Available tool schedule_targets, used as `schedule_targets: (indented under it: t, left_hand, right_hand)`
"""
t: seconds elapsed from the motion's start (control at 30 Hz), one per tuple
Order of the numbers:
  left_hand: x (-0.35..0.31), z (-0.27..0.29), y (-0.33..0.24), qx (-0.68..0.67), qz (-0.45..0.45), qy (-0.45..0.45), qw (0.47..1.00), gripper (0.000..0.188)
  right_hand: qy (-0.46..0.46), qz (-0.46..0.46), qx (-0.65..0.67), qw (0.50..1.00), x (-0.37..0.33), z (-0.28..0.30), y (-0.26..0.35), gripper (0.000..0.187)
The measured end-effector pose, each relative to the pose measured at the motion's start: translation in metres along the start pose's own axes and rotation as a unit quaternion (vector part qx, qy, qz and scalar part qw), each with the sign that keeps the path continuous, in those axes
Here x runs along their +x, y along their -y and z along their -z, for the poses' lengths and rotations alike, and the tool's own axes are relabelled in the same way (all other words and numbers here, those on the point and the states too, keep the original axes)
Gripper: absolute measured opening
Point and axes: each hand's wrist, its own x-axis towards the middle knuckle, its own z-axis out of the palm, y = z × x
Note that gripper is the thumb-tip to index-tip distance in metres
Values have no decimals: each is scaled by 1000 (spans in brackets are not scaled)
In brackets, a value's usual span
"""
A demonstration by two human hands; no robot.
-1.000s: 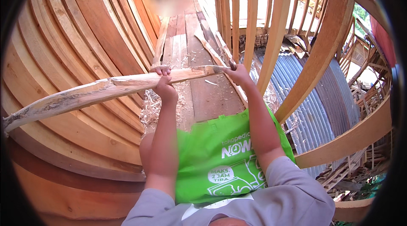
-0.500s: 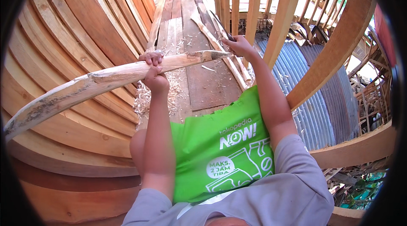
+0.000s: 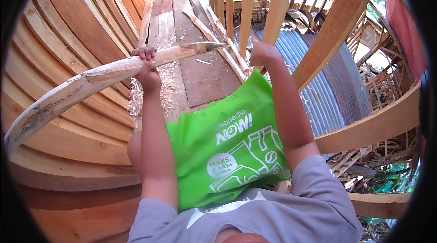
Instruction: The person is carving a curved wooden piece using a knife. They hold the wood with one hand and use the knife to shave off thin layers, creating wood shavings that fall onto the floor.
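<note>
A long, curved, peeled wooden pole (image 3: 104,71) slants across in front of me, from the far left edge up to a narrow, dark-marked tip near the middle. My left hand (image 3: 149,74) is wrapped round it, well short of that tip. To the right of the tip, apart from the wood, my right hand (image 3: 265,56) is closed in a fist with the wrist bent. Whatever it holds is hidden by the hand. Over my lap lies a green bag (image 3: 191,138) with white print, just below the pole.
Wood shavings (image 3: 166,86) litter the plank floor (image 3: 200,83), where slim stripped poles (image 3: 234,67) also lie. Curving boards (image 3: 68,38) wall the left side. Upright railing posts (image 3: 248,6) stand on the right, with corrugated metal sheets (image 3: 318,92) beyond and below.
My right hand has moved away from the pole's tip, to the right; the dark tool seen in it earlier is out of sight. My left hand keeps its grip. The whole view has shifted.
</note>
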Motion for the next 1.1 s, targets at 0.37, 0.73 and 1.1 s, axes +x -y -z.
schedule_targets:
  t: [0.37, 0.73, 1.1]
  left_hand:
    - [4, 4, 12, -5, -4, -33, 999, 34]
    - [4, -1, 10, -16, 8, -51, 999, 34]
    - [4, 1, 4, -19, 17, -39, 999, 33]
  right_hand:
    - [-227, -34, -61, 971, -39, -14, 1, 22]
    - [-243, -51, -33, 968, -11, -27, -37, 27]
    - [-117, -83, 10, 990, -45, -68, -29, 52]
